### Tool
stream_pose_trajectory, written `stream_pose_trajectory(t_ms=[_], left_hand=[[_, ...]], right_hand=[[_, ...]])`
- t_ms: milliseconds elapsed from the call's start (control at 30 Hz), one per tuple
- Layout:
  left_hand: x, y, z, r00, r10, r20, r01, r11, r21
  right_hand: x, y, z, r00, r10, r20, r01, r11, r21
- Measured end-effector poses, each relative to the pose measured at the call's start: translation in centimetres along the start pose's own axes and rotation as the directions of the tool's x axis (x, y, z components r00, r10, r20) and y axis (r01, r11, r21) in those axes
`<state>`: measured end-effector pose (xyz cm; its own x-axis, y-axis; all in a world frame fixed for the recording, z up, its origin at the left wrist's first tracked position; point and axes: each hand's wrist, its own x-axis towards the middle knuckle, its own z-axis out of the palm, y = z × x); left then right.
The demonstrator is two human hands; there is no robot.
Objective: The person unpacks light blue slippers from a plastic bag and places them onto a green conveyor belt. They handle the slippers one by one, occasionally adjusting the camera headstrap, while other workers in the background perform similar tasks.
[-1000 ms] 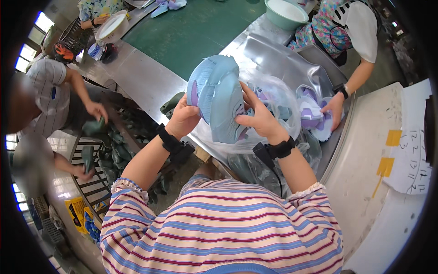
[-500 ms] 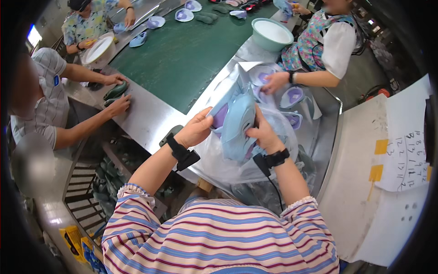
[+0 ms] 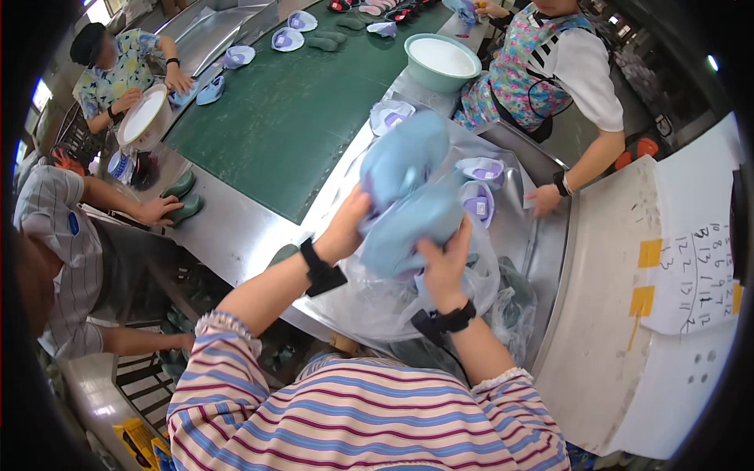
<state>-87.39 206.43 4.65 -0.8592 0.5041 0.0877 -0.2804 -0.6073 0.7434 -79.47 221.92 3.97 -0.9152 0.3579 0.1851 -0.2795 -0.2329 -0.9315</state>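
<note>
Two light blue slip-on shoes (image 3: 412, 228), smeared by motion, are up in front of me with their soles or sides showing. My left hand (image 3: 345, 229) is closed on their left edge, close to the upper shoe. My right hand (image 3: 446, 265) grips the lower shoe at its right side, thumb on top. Below them a clear plastic bag (image 3: 365, 306) lies spread on the metal table, with more blue inside. Beyond my right hand sit light blue shoes with purple insoles (image 3: 477, 202) and white labels.
A green conveyor belt (image 3: 267, 133) carries several shoes at its far end. A pale green tub (image 3: 444, 74) stands beside it. Co-workers are at the left and right; dark green shoes (image 3: 184, 196) lie at the left edge. A white board (image 3: 613, 306) rises on the right.
I have turned the blue shoes, and they now show more of their outer faces. The right co-worker's hand has moved right, off the shoes. At left, a co-worker's hand has left the green shoes.
</note>
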Motion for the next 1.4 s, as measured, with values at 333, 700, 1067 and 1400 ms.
stream_pose_trajectory(t_ms=[333, 700, 1067, 1400], left_hand=[[9.0, -1.7, -8.4, 0.865, -0.263, -0.427, 0.429, 0.831, 0.355], [2.0, 7.2, -17.4, 0.755, 0.001, -0.655, 0.212, 0.946, 0.247], [5.6, 15.8, -21.3, 0.791, 0.239, -0.563, 0.138, 0.826, 0.546], [-5.4, -10.3, -6.0, 0.798, -0.498, 0.339, -0.364, 0.051, 0.93]], right_hand=[[7.6, 2.1, -1.5, 0.973, 0.229, -0.019, -0.226, 0.97, 0.086], [3.9, 6.9, 3.6, 0.764, 0.533, 0.363, -0.439, 0.843, -0.312], [-0.7, 9.8, -4.1, 0.723, 0.637, 0.267, -0.476, 0.74, -0.475], [3.1, 5.8, -7.9, 0.913, 0.318, 0.258, 0.029, 0.579, -0.815]])
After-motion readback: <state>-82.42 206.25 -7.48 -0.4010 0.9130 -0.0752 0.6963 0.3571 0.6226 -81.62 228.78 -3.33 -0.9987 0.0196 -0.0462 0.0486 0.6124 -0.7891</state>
